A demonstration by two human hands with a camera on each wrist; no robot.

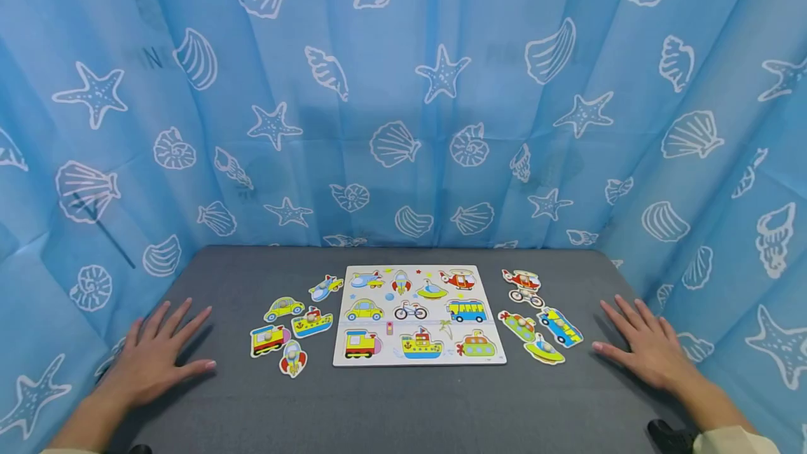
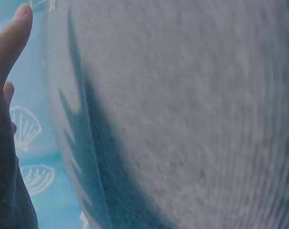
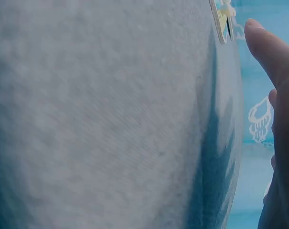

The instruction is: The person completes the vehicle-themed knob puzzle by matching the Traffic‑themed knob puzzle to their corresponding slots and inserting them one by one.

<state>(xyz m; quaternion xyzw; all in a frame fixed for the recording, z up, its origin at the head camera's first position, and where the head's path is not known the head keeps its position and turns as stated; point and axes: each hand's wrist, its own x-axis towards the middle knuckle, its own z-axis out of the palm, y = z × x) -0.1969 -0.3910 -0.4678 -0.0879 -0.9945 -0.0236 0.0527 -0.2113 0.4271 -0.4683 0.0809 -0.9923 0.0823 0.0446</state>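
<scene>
- Left hand (image 1: pixel 154 359), lower left of the frame: grip spread, nearest the train piece (image 1: pixel 260 344);
- Right hand (image 1: pixel 652 345), lower right: grip spread, near the bus piece (image 1: pixel 560 328);
- Puzzle board (image 1: pixel 419 324), lower centre, flat on the bench (image 1: pixel 410 412) between loose pieces (image 1: pixel 309 326);
- Blue curtain (image 1: pixel 403 90), upper frame.

a matt grey table cover (image 1: pixel 403 412) shows its woven cloth grain against a curtain (image 1: pixel 391 90) of thin, creased fabric; the puzzle board (image 1: pixel 403 326) looks smooth and wood-like, the vehicle pieces (image 1: pixel 560 328) smooth-faced with wooden-looking knobs (image 1: pixel 267 335), the cream sleeve (image 1: pixel 734 442) matt cloth.
</scene>
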